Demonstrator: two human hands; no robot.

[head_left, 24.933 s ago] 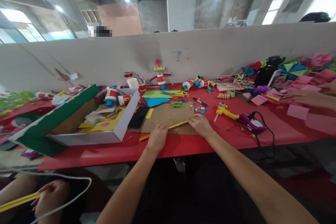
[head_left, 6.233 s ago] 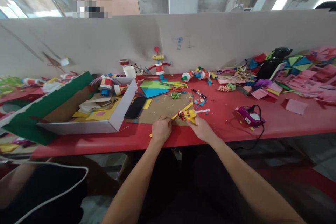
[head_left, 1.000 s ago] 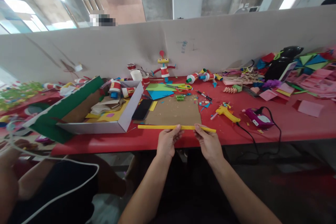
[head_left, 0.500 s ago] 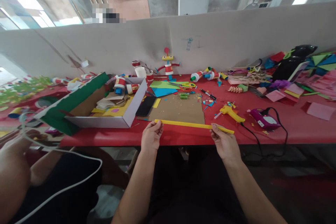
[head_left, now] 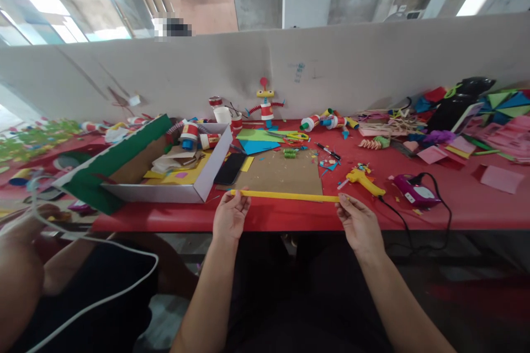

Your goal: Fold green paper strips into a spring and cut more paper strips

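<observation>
A long yellow paper strip [head_left: 285, 196] stretches level above the front edge of the red table. Near its left end, the thumb and fingers of my left hand [head_left: 232, 212] pinch it. My right hand [head_left: 358, 220] pinches the strip by its right end. Just beyond the strip lies a brown cardboard sheet [head_left: 285, 172] with small scraps on it. A green paper coil [head_left: 290, 153] rests on the cardboard, and yellow-handled scissors [head_left: 296, 135] lie on coloured paper behind it.
A white and green box [head_left: 155, 193] with paper inside stands left, beside a black phone [head_left: 230, 169]. A yellow glue gun [head_left: 364, 182] and a purple power block [head_left: 415, 190] with cords are right. A paper robot figure [head_left: 266, 110] stands at the back. Another person's arm [head_left: 19, 265] is at left.
The strip has shifted left with my left hand. My right hand now grips its right end, where before some of the strip stuck out past my fingers.
</observation>
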